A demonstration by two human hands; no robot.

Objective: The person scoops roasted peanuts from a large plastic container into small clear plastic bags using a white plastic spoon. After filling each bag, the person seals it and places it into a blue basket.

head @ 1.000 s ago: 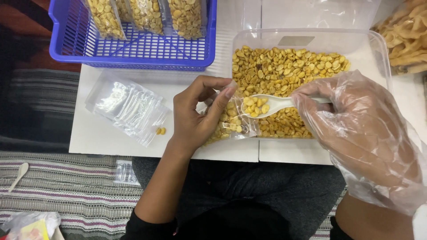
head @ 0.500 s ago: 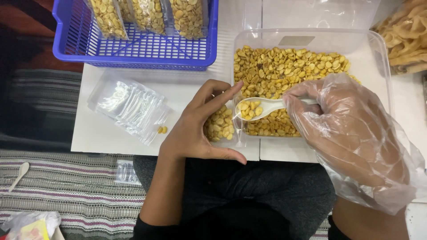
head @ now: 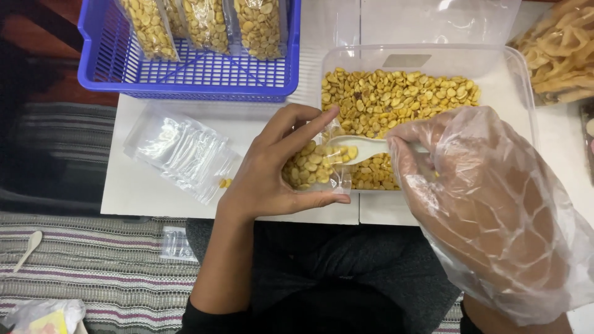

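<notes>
My left hand (head: 272, 170) holds a small clear plastic bag (head: 314, 167) open at the near edge of the white table; the bag is partly filled with yellow roasted beans. My right hand (head: 489, 198), inside a loose clear plastic glove, grips a white plastic spoon (head: 356, 147). The spoon's bowl sits in the mouth of the bag, with a few beans on it. Behind them stands a clear plastic tub (head: 520, 80) holding a layer of the same beans (head: 402, 96).
A pile of empty clear bags (head: 179, 151) lies left of my left hand, one loose bean beside it. A blue basket (head: 185, 80) at the back left holds filled bags. A bag of pale chips (head: 560, 49) sits far right. A striped mat (head: 93, 272) with another white spoon (head: 28, 247) lies below.
The spoon carried beans from the tub leftward into the bag's mouth. My left hand turned the bag and opened it wider toward the spoon.
</notes>
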